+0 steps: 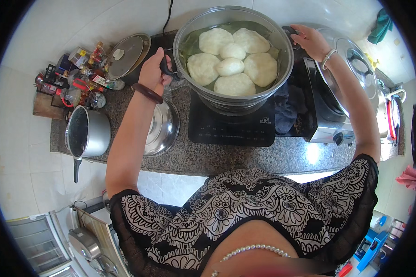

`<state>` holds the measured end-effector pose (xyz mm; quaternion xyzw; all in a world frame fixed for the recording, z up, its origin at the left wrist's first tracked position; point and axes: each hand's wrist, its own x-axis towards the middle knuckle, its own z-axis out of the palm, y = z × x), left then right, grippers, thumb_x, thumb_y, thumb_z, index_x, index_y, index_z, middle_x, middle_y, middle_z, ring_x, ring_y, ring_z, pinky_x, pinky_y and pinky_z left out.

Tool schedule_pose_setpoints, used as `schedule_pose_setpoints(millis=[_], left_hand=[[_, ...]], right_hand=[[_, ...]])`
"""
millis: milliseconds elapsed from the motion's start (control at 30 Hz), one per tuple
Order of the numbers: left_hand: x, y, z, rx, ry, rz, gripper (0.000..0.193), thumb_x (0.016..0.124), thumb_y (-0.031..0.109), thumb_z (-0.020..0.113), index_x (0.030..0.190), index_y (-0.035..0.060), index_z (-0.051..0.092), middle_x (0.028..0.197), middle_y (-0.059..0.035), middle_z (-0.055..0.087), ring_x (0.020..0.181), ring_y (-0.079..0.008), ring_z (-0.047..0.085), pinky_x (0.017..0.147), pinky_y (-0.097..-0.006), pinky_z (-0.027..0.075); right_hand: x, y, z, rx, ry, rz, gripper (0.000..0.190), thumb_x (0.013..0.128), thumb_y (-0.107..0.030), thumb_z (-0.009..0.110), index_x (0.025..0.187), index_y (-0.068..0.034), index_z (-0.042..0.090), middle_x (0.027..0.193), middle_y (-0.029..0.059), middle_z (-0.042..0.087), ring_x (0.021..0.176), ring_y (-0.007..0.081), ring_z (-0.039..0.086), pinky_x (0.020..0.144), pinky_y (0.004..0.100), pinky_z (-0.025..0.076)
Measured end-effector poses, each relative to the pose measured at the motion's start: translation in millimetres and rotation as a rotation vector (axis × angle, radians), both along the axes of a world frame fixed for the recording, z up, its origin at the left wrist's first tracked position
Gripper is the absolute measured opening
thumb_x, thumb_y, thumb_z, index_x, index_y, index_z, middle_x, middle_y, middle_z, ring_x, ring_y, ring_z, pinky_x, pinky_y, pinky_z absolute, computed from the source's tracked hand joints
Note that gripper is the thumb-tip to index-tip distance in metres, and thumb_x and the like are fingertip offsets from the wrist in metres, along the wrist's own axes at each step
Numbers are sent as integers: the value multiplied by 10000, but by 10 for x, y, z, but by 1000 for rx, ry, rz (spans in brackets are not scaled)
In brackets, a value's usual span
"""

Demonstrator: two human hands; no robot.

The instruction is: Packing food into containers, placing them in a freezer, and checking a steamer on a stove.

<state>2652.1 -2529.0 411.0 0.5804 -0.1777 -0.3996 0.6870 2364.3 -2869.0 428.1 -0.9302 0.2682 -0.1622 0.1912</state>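
Note:
A round metal steamer pot (233, 100) stands over a black induction cooktop (231, 133). Inside it, several pale dough buns (233, 85) lie on green leaves (213, 85), with two smaller pieces in the middle. My left hand (156, 69) is closed around the black side handle (165, 65) at the pot's left. On the other side, my right hand (308, 41) grips the right handle (289, 32), its fingers partly over it. A shiny metal bowl or lid (163, 128) lies on the counter below my left forearm, partly hidden.
At the left are a saucepan (97, 131), bottles and jars (76, 79), and glass lids (124, 57) against the wall. A dark cloth (286, 110) lies right of the cooktop, beside a gas stove (327, 133) holding a large lid (358, 65). The granite counter's (201, 159) front edge is near my body.

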Motion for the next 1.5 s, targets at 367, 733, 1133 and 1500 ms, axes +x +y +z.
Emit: schedule_pose_setpoints(millis=[367,733,1133,1500], left_hand=[[-29,73,21,1,113,-17,297,921,381,545,820,102,548,627,-16,526,434,-106,406,372,-241,300],[-36,70,38,33,86,-39,349,922,415,532,825,80,556,662,-15,505,462,-102,391,408,-244,306],[-33,82,35,34,101,-29,336,913,410,555,839,83,569,658,-19,522,447,-112,390,385,-239,301],[-22,45,63,39,48,-77,352,926,419,524,927,69,562,670,-8,529,473,-107,408,410,-240,299]], right_hand=[[72,110,174,-441,-86,65,374,887,-227,575,1244,-113,559,933,108,624,819,235,618,767,344,498],[873,1245,144,-482,128,711,262,796,-187,649,1053,-137,663,977,97,557,972,273,573,859,386,468],[852,1280,114,-385,386,683,271,798,-188,644,1061,-135,685,1028,97,557,1012,280,572,873,388,466],[-329,6,812,-400,-1,129,345,875,-291,626,1169,-112,624,885,70,617,743,157,556,690,295,485]])
